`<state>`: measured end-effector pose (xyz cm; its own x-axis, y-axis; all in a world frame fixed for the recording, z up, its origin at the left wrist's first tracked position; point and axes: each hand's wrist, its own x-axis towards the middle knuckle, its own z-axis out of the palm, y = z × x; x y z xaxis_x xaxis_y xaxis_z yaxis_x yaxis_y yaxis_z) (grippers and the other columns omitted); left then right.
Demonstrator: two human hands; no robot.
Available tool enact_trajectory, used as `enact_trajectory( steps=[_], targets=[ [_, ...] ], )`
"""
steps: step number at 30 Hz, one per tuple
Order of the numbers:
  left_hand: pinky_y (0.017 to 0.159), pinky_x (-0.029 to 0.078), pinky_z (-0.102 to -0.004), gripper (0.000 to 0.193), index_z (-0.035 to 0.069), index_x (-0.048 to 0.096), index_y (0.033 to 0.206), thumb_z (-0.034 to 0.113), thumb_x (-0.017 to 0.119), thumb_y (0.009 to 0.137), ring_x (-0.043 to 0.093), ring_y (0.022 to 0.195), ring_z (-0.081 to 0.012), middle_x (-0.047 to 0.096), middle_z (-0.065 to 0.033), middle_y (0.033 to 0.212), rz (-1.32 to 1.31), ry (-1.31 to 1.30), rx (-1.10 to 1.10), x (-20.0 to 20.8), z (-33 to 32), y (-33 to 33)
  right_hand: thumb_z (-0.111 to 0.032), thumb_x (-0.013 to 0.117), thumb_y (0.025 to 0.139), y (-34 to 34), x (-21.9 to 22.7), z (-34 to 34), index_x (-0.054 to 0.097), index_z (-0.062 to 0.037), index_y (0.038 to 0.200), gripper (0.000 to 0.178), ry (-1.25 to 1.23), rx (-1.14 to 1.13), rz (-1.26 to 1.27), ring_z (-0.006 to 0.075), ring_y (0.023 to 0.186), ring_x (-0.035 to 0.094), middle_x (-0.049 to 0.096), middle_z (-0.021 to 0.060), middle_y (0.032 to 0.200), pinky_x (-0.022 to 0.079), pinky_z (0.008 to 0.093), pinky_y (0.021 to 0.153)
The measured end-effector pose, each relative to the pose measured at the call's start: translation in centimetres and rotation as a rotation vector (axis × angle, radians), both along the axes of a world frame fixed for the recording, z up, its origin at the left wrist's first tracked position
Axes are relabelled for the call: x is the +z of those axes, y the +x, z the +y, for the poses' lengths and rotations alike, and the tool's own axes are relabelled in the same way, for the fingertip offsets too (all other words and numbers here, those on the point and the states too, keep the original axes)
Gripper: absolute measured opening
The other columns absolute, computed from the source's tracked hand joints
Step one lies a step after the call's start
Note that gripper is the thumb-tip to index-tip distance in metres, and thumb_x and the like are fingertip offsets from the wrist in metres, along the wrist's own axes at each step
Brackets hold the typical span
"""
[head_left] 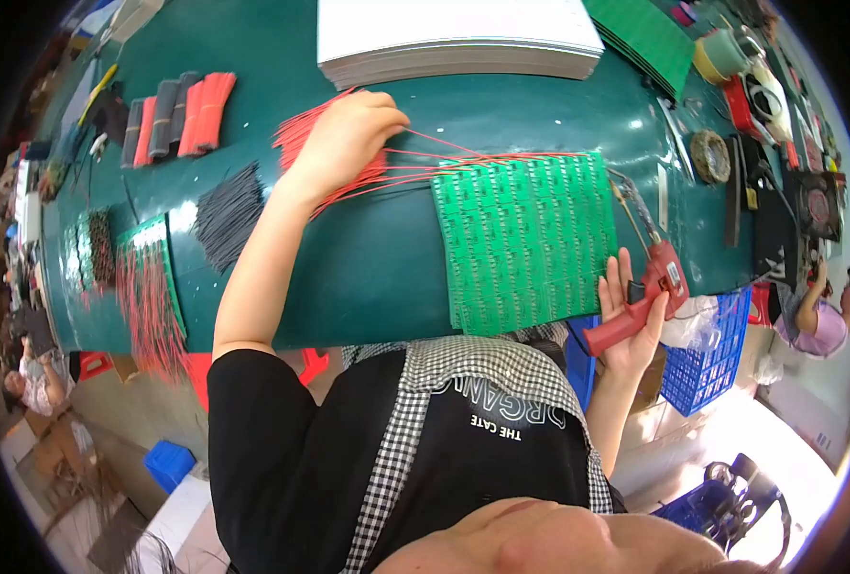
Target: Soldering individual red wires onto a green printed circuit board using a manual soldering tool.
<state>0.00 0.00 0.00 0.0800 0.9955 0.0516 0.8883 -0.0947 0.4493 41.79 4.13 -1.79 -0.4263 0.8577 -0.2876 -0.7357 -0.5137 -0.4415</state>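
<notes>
My left hand (353, 134) is closed over a bundle of red wires (294, 134), and one thin red wire (444, 142) runs from its fingertips toward the circuit board. Before me lies the green circuit board panel (530, 244), lined with rows of small repeated boards. Several red wires stretch across its far edge. My right hand (631, 330), at the panel's right side, holds a red soldering gun (669, 277). The gun's metal tip points away from me, close to the far right corner of the panel. A bundle of dark grey wires (227, 215) lies left of my left forearm.
A thick stack of white sheets (458, 43) stands at the back, with green panels (645, 38) beside it. Banded red and grey wire bundles (178, 115) lie far left, near a board with red wires attached (152, 297). A tape roll (709, 156) sits right.
</notes>
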Motion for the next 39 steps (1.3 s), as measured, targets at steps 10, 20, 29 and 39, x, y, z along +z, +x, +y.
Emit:
enact_trajectory(
  steps=[10, 20, 29, 39],
  targets=[
    [0.076, 0.046, -0.0352, 0.016, 0.003, 0.064, 0.092, 0.012, 0.064, 0.078, 0.058, 0.085, -0.0275, 0.062, -0.0105, 0.089, 0.046, 0.148, 0.735, 1.3, -17.0, -9.1, -0.026, 0.053, 0.092, 2.2, 0.2, -0.1, 0.020, -0.0070, 0.143, 0.063, 0.074, 0.051, 0.137, 0.0319, 0.125, 0.038, 0.030, 0.0168, 0.143, 0.039, 0.0411, 0.103],
    [0.078, 0.045, -0.0356, 0.021, 0.003, 0.063, 0.091, 0.012, 0.069, 0.074, 0.057, 0.089, -0.0279, 0.060, -0.0108, 0.088, 0.243, 0.024, 0.598, 0.0, -17.5, -7.1, -0.031, 0.047, 0.095, 2.8, -0.2, -1.0, 0.023, -0.0083, 0.141, 0.057, 0.044, 0.057, 0.164, 0.0308, 0.118, 0.044, 0.037, 0.0163, 0.138, 0.048, 0.0432, 0.093],
    [0.069, 0.049, -0.0312, 0.016, 0.000, 0.067, 0.088, 0.012, 0.066, 0.077, 0.064, 0.077, -0.0280, 0.067, -0.0138, 0.084, -0.030, 0.104, 0.747, 0.4, -17.4, -9.1, -0.032, 0.048, 0.094, 2.8, 0.3, -1.4, 0.025, -0.0065, 0.140, 0.057, 0.023, 0.076, 0.167, 0.0304, 0.115, 0.046, 0.038, 0.0177, 0.136, 0.048, 0.0396, 0.087],
    [0.067, 0.049, -0.0291, 0.015, 0.000, 0.067, 0.090, 0.008, 0.065, 0.078, 0.065, 0.070, -0.0224, 0.067, -0.0139, 0.079, 0.061, 0.055, 0.813, 0.2, -17.1, -9.2, -0.032, 0.046, 0.095, 3.3, -0.2, -1.5, 0.024, -0.0066, 0.140, 0.055, 0.064, 0.024, 0.098, 0.0309, 0.113, 0.047, 0.040, 0.0190, 0.134, 0.050, 0.0404, 0.088]
  ],
)
